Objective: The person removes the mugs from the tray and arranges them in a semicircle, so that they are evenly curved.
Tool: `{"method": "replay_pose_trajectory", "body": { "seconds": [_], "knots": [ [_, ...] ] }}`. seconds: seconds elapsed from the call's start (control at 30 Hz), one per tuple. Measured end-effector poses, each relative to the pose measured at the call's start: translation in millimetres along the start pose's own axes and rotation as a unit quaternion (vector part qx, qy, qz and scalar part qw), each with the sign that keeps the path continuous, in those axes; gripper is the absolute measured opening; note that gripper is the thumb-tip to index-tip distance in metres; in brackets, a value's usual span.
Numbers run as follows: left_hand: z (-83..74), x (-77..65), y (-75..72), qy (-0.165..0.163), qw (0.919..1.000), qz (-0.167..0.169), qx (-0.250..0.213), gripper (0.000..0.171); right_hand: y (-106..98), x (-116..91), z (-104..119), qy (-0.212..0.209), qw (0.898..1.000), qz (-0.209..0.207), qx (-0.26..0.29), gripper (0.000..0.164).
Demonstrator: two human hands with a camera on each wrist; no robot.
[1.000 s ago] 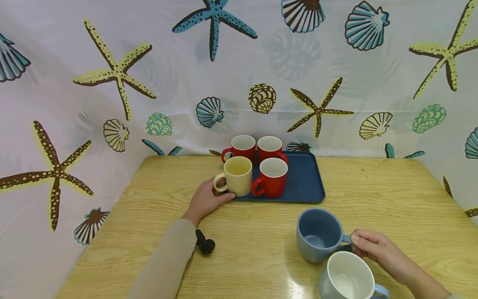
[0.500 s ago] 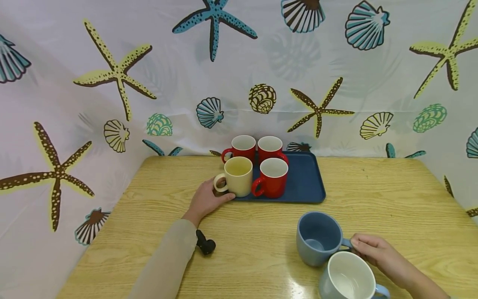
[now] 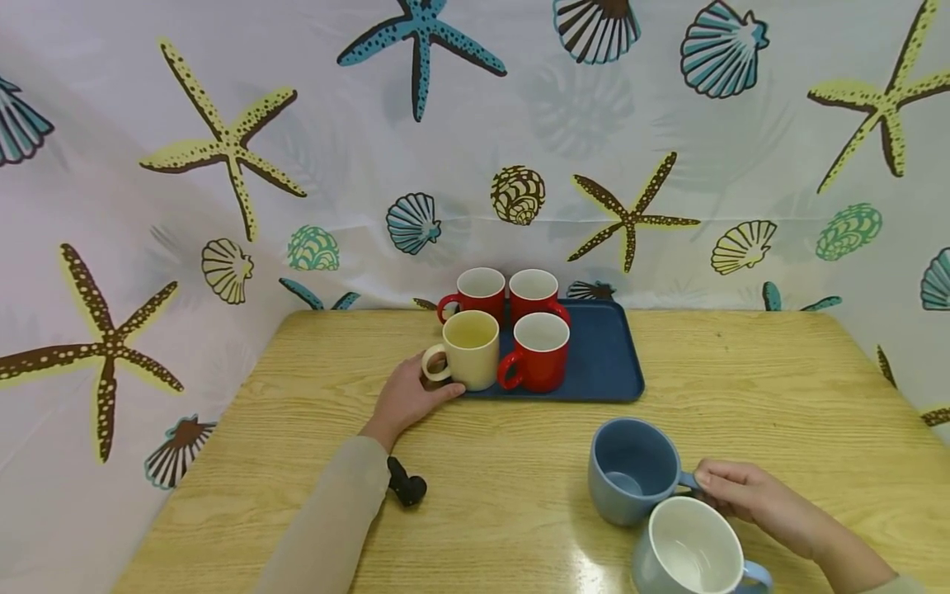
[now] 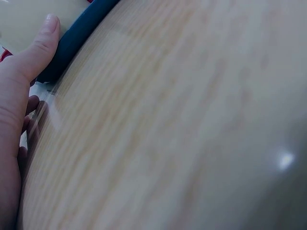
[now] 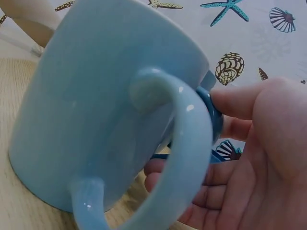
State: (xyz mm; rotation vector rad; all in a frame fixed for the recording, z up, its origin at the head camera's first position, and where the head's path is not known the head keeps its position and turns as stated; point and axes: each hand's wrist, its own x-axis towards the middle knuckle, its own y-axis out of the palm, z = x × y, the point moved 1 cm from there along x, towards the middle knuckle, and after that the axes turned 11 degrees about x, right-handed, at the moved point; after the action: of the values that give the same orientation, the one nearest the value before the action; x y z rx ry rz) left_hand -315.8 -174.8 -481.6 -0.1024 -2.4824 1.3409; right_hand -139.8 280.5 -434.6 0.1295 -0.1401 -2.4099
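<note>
My right hand pinches the handle of a blue mug between thumb and fingers. Close in front of it stands a pale blue mug with a white inside; its handle fills much of the right wrist view. At the left front corner of the dark blue tray, my left hand holds the edge, thumb over the rim beside a cream mug. Fingers of that hand are partly hidden behind the cream mug's handle. In the left wrist view the thumb overlaps the tray's rim.
Red mugs share the tray: one at front, one back left and one back right. The tray's right part shows bare. A black object is at my left sleeve. A patterned curtain rises behind the wooden table.
The blue mug has shifted slightly toward me, with my right hand still on its handle. My left hand and the tray have stayed in place.
</note>
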Motion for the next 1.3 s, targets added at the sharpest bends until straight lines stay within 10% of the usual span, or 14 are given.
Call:
{"method": "replay_pose_trajectory", "body": {
  "seconds": [1.3],
  "knots": [
    [0.4, -1.8, -0.4, 0.002, 0.9999, -0.007, -0.007, 0.069, -22, 23, 10, 0.052, 0.99, -0.086, -0.1, 0.036]
  ]
}}
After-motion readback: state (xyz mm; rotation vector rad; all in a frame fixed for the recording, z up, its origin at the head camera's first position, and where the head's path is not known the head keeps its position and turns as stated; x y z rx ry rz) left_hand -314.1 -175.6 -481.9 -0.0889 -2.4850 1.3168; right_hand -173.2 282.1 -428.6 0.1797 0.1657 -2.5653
